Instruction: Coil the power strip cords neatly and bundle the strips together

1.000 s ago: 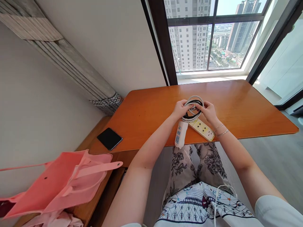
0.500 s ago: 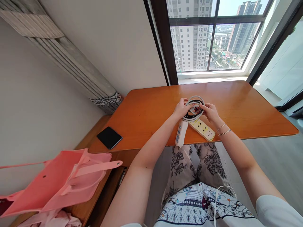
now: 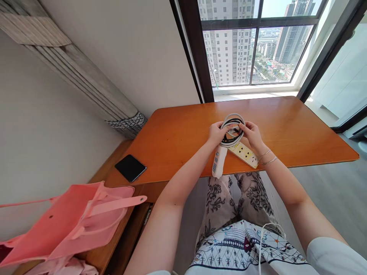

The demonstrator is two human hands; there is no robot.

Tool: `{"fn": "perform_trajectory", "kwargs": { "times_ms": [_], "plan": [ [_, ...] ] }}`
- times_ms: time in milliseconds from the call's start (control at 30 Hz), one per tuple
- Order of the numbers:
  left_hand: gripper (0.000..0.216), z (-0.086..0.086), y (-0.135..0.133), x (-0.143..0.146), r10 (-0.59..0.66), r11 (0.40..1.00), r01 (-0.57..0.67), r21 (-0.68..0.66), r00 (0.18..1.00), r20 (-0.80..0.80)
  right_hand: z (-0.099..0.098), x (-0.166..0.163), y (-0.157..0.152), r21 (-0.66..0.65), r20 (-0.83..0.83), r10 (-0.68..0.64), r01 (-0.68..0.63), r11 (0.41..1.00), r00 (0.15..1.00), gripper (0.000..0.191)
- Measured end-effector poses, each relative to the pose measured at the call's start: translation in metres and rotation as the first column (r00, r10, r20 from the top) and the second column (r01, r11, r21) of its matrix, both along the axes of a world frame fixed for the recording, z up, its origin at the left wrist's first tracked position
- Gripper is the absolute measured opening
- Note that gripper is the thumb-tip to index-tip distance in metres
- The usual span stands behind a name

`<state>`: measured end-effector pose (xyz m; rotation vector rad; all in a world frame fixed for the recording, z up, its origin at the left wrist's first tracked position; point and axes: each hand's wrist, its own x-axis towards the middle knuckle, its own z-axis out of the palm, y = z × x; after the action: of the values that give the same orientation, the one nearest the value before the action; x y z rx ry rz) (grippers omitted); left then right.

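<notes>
A coil of white and black cables (image 3: 233, 119) sits on the orange wooden table (image 3: 177, 137), held between both hands. My left hand (image 3: 217, 133) pinches the coil's left side. On the coil's right side my right hand (image 3: 252, 135) has its fingers closed on the cables, with bracelets at the wrist. Two white power strips lie under the coil: one (image 3: 217, 162) juts over the table's near edge, the other (image 3: 246, 154), with yellowish sockets, lies flat beside my right wrist.
A black phone (image 3: 130, 167) lies on a lower wooden shelf at the left. A pink bag (image 3: 71, 221) rests on the same shelf nearer me. A large window is behind the table. My patterned clothing fills the bottom.
Both hands keep hold of the coil; the fingers have shifted slightly around its middle. The view has drifted a little.
</notes>
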<state>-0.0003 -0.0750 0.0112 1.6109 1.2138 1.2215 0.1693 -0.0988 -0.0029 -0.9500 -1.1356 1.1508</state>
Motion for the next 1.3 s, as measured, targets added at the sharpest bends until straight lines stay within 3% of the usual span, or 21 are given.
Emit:
{"fn": "perform_trajectory", "kwargs": {
  "times_ms": [200, 567, 800, 900, 1000, 1100, 1200, 1300],
  "plan": [
    [0.028, 0.005, -0.006, 0.000, -0.015, 1.000, 0.015, 0.006, 1.000, 0.022, 0.004, 0.007, -0.002, -0.179, 0.010, 0.124, -0.120, 0.977, 0.992, 0.061],
    [0.022, 0.007, -0.004, 0.002, 0.072, 0.996, -0.063, 0.061, 0.982, -0.176, -0.003, -0.002, 0.002, -0.136, -0.118, 0.011, -0.027, 0.990, 0.993, 0.060],
    [0.015, 0.001, -0.005, -0.001, 0.167, 0.963, -0.110, 0.246, 0.960, -0.224, 0.001, -0.002, 0.000, -0.152, -0.145, -0.007, -0.015, 0.988, 0.989, 0.059],
    [0.017, -0.001, -0.002, -0.004, 0.082, 0.989, -0.048, 0.139, 0.965, -0.250, -0.001, -0.002, -0.001, -0.132, -0.103, -0.022, 0.008, 0.991, 0.994, 0.059],
    [0.028, -0.005, 0.001, -0.005, 0.011, 1.000, -0.013, -0.009, 0.979, -0.205, -0.004, -0.001, -0.001, -0.121, -0.113, -0.042, 0.028, 0.992, 0.993, 0.057],
    [0.036, -0.006, 0.001, -0.004, -0.027, 0.997, 0.019, -0.074, 0.994, -0.102, -0.005, 0.000, 0.002, -0.122, -0.157, -0.019, 0.000, 0.993, 0.987, 0.056],
    [0.039, -0.006, 0.000, 0.001, -0.092, 0.982, 0.113, -0.150, 0.986, 0.136, -0.004, 0.001, 0.006, -0.136, -0.224, 0.011, -0.043, 0.990, 0.975, 0.056],
    [0.044, -0.007, -0.003, 0.007, -0.109, 0.951, 0.206, -0.229, 0.920, 0.375, -0.001, 0.001, 0.009, -0.153, -0.262, 0.022, -0.064, 0.986, 0.965, 0.058]
  ]
}}
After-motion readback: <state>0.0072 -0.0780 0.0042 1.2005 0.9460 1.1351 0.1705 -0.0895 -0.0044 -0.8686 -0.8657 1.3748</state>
